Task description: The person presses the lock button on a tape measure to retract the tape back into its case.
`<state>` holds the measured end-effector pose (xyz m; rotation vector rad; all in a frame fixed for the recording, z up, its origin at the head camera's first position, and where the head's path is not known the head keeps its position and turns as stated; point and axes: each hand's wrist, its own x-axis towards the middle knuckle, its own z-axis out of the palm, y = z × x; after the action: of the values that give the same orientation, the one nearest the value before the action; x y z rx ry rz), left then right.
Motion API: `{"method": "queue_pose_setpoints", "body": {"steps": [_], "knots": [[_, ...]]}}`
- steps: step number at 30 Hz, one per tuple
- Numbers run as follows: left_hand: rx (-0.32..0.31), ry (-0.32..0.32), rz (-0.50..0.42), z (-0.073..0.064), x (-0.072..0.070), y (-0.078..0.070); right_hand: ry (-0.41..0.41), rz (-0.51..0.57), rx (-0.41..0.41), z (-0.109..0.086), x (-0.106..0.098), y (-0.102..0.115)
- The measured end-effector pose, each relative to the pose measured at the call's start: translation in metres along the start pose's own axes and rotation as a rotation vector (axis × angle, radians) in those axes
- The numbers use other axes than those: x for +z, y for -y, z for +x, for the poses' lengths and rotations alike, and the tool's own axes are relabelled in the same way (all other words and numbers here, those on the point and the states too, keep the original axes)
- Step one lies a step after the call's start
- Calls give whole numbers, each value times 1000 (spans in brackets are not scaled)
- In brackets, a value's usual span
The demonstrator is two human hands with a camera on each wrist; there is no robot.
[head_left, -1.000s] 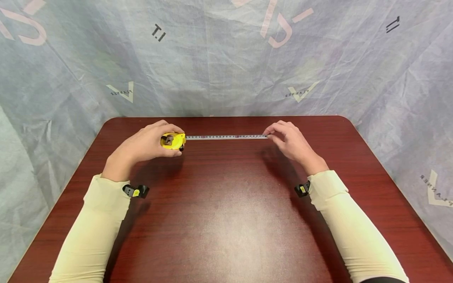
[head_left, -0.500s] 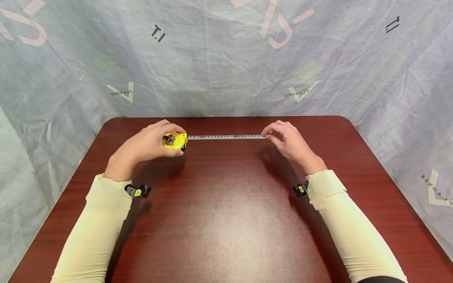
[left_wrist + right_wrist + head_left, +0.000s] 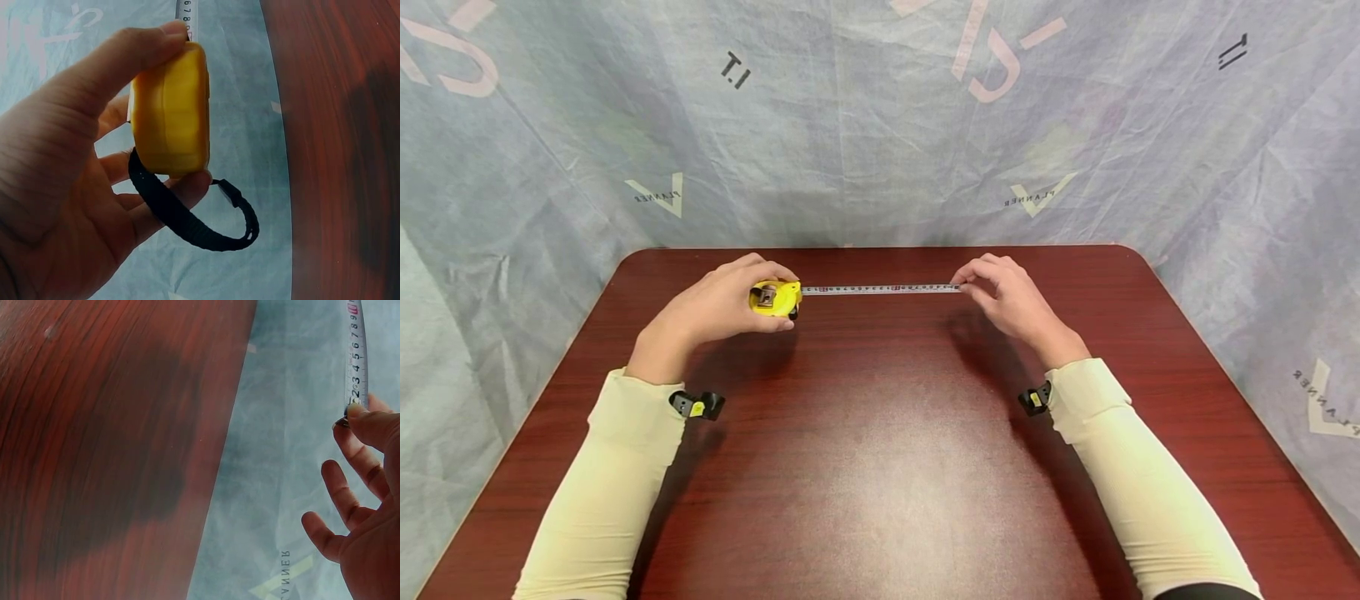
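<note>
My left hand [image 3: 711, 308] grips the yellow case of a tape measure [image 3: 778, 298], its thumb and fingers on opposite edges. In the left wrist view the tape measure [image 3: 172, 112] shows a black wrist strap [image 3: 181, 219] looping below it. A white blade [image 3: 880, 290] with black and red numbers runs straight from the case to my right hand [image 3: 1018, 304]. Thumb and index finger of that hand pinch the blade's metal end hook [image 3: 342, 422], seen in the right wrist view. The other fingers there are spread apart from the blade. The tape is held above the table.
A dark red wooden table [image 3: 880, 433] with rounded far corners lies under both hands. Grey-white printed cloth [image 3: 850, 150] hangs behind it and along the sides. A small black device [image 3: 697, 406] is strapped at the left wrist, another black device [image 3: 1035, 400] at the right.
My left hand, with the case, has shifted slightly right, and my right hand slightly left. The stretch of blade between them is a little shorter.
</note>
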<state>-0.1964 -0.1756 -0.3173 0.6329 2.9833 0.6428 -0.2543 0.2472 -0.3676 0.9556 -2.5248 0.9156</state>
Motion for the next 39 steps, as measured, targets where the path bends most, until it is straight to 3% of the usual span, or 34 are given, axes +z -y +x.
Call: {"method": "queue_pose_setpoints", "body": {"steps": [39], "knots": [[4, -8, -9, 7, 6, -5, 0, 35, -1, 9, 13, 10]]}}
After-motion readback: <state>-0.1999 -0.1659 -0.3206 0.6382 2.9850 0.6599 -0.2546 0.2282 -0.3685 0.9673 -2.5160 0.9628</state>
